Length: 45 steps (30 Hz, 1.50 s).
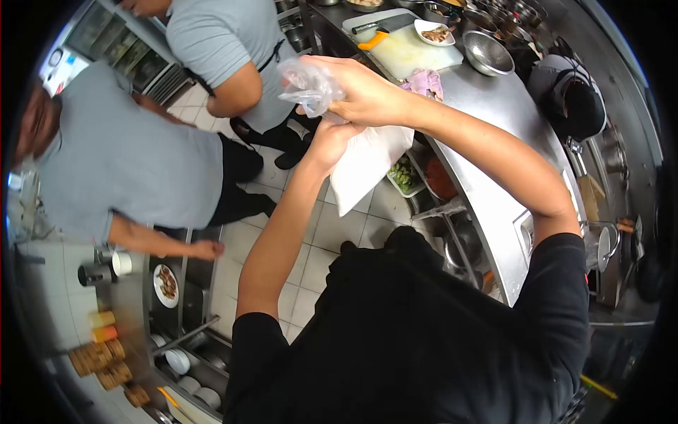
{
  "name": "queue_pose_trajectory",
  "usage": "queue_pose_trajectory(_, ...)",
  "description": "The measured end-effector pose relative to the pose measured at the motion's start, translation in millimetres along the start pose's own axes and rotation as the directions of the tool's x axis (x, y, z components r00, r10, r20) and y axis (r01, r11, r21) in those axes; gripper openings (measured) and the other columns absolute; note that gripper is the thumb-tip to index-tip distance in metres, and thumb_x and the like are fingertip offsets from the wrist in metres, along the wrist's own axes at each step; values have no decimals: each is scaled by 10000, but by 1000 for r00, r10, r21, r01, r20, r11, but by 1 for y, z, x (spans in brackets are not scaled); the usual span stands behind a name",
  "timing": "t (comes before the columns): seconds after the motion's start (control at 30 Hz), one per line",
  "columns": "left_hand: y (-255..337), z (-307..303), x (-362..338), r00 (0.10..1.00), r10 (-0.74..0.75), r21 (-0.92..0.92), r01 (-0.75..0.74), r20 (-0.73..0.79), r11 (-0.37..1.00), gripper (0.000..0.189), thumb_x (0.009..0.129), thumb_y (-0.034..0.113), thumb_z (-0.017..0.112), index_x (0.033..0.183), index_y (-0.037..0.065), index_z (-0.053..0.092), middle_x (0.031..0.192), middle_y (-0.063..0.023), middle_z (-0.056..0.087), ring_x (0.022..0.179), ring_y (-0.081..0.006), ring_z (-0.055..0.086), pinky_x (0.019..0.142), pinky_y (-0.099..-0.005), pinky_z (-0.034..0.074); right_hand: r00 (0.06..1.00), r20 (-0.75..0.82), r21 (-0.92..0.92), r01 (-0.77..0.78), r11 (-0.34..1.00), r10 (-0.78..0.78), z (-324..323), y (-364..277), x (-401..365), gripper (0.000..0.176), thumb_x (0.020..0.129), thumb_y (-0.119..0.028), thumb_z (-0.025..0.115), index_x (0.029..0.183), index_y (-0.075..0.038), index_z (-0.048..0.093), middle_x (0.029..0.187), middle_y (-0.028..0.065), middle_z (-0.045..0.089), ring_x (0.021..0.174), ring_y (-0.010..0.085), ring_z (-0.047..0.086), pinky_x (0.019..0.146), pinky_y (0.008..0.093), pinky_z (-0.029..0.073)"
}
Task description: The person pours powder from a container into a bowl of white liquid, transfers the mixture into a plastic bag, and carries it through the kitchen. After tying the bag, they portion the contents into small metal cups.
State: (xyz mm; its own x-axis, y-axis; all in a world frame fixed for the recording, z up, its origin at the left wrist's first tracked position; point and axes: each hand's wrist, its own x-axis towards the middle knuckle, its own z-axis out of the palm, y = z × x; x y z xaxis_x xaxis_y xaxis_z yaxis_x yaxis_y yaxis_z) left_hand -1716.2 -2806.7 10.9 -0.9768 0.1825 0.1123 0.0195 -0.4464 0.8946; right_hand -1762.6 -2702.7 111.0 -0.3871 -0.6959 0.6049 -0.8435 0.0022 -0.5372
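Both hands are raised together in front of the body, above the tiled floor. My right hand (364,92) is closed round the gathered top of a plastic bag (367,166), whose loose clear end sticks out at the left. Just below, my left hand (330,145) is wrapped round the bag's neck, touching my right hand. The bag's white, filled part hangs down past my left hand, its lower corner pointing down. Some fingers of both hands are hidden behind the plastic.
A steel counter (487,148) at the right bears a cutting board (413,53), a yellow-handled knife (373,39), a metal bowl (489,54) and a pink cloth (424,83). Two people in grey shirts stand at the left, near a plate of food (166,286). Food trays (405,177) sit under the counter.
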Motion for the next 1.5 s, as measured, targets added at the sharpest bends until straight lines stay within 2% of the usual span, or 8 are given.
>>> queue_pose_trajectory(0.23, 31, -6, 36, 905, -79, 88, 47, 418, 995, 216, 908, 93, 438, 1059, -32, 529, 902, -116, 608, 931, -205, 573, 878, -349, 432, 991, 137, -32, -11, 999, 15, -19, 40, 15, 325, 707, 106, 482, 988, -29, 573, 945, 88, 568, 920, 228, 581, 831, 318, 460)
queue_pose_trajectory(0.43, 51, -22, 75, 964, -104, 209, 52, 244, 977, 301, 961, 211, 377, 974, -38, 545, 894, -191, 627, 954, -311, 594, 909, -413, 435, 985, -136, 829, 53, 557, 109, -87, 124, 35, 226, 867, -149, 544, 1065, -41, 564, 1017, 55, 585, 926, 141, 566, 807, 296, 462)
queue_pose_trajectory(0.6, 57, -15, 131, 966, 134, 467, -225, 220, 855, 511, 933, 407, 435, 1192, -27, 509, 1433, -154, 302, 1111, -247, 519, 928, -372, 424, 908, -140, 530, -268, 804, 394, -56, 169, -38, 318, 807, -130, 638, 1108, -64, 558, 1014, 68, 596, 827, 151, 562, 745, 256, 444)
queue_pose_trajectory(0.77, 26, 30, 193, 956, 89, 360, -190, 279, 913, 478, 932, 392, 441, 1236, 27, 493, 1413, -126, 353, 1160, -225, 483, 947, -355, 411, 865, -316, 262, -316, 912, 391, -65, 188, -73, 227, 789, -71, 646, 1007, -25, 601, 1012, 70, 584, 813, 159, 546, 684, 268, 427)
queue_pose_trajectory(1.03, -81, 82, 285, 826, -201, 457, -75, 526, 886, 256, 880, 102, 487, 1106, 10, 563, 1126, -121, 590, 1011, -196, 556, 839, -327, 445, 434, -753, 234, -526, 817, 495, -135, 190, -160, 42, 762, 3, 618, 779, 26, 587, 883, 84, 565, 704, 133, 503, 627, 241, 411)
queue_pose_trajectory(1.23, -146, 143, 311, 619, 69, 433, -620, 782, 654, 313, 795, 79, 558, 1101, 14, 571, 1005, -145, 576, 889, -290, 552, 811, -346, 440, 64, -886, 184, -860, 476, 459, -142, 164, -239, 88, 818, -35, 590, 787, 47, 584, 880, 82, 565, 667, 133, 500, 593, 240, 411)
queue_pose_trajectory(1.37, -183, 142, 322, 583, -221, 464, -308, 782, 830, 424, 731, 118, 642, 1135, 20, 555, 958, -97, 541, 746, -196, 516, 686, -291, 440, -218, -820, 467, -790, 398, 530, -127, 152, -274, 150, 853, -56, 576, 770, 69, 564, 823, 86, 528, 635, 148, 519, 579, 264, 458)
queue_pose_trajectory(1.5, -172, 145, 318, 469, -547, 424, 349, 693, 836, 442, 807, 231, 623, 1199, 70, 495, 1001, -62, 487, 744, -96, 498, 605, -229, 407, -216, -819, 437, -835, 335, 531, -119, 141, -262, 126, 841, -52, 588, 778, 54, 563, 802, 82, 513, 662, 167, 522, 603, 271, 453)
